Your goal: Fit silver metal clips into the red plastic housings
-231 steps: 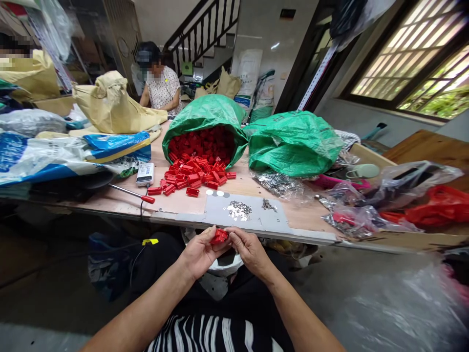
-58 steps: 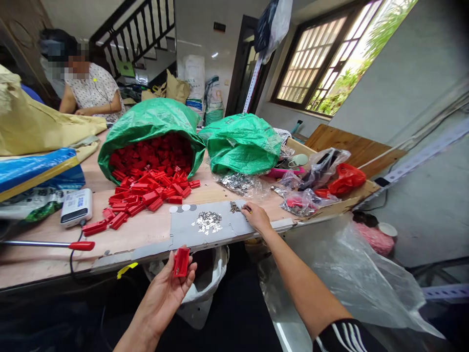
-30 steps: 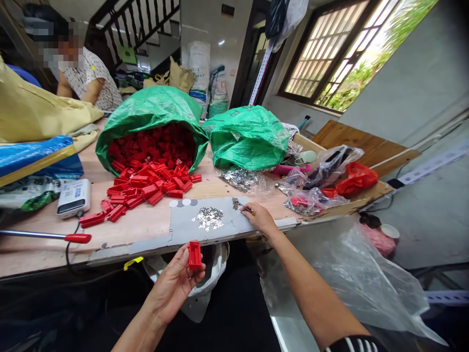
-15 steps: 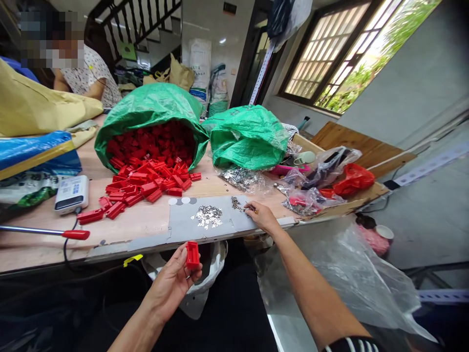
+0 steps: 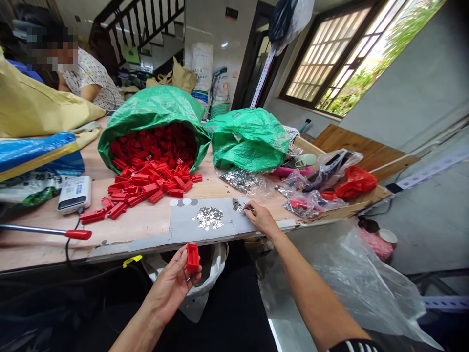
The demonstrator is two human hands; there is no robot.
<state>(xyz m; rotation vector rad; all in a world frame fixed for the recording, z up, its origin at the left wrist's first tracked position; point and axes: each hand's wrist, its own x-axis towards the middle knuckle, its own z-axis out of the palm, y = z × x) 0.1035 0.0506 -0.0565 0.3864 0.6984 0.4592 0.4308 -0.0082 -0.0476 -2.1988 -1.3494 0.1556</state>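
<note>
My left hand [image 5: 176, 278] holds a small red plastic housing [image 5: 192, 258] between thumb and fingers, its hollow side facing up, just in front of the table edge. My right hand [image 5: 261, 218] is closed in a pinch at a small pile of dark metal pieces [image 5: 236, 204] on the grey mat [image 5: 183, 224]; a thin tool with a yellowish part shows between its fingertips. Left of that pile lies a heap of flat silvery pieces [image 5: 209, 217]. Red housings [image 5: 150, 189] spill from a green sack [image 5: 157, 102] behind the mat.
A second green sack [image 5: 249, 142] stands behind a clear bag of metal parts [image 5: 244, 180]. At right is a cardboard tray [image 5: 351, 208] with bagged items. A white device [image 5: 74, 194] and a red-tipped lever [image 5: 78, 234] are at left. A person [image 5: 91, 80] sits beyond the table.
The view has shifted slightly. My right hand stays at the small metal pile, its fingers slightly more curled. My left hand still holds the red housing in nearly the same place.
</note>
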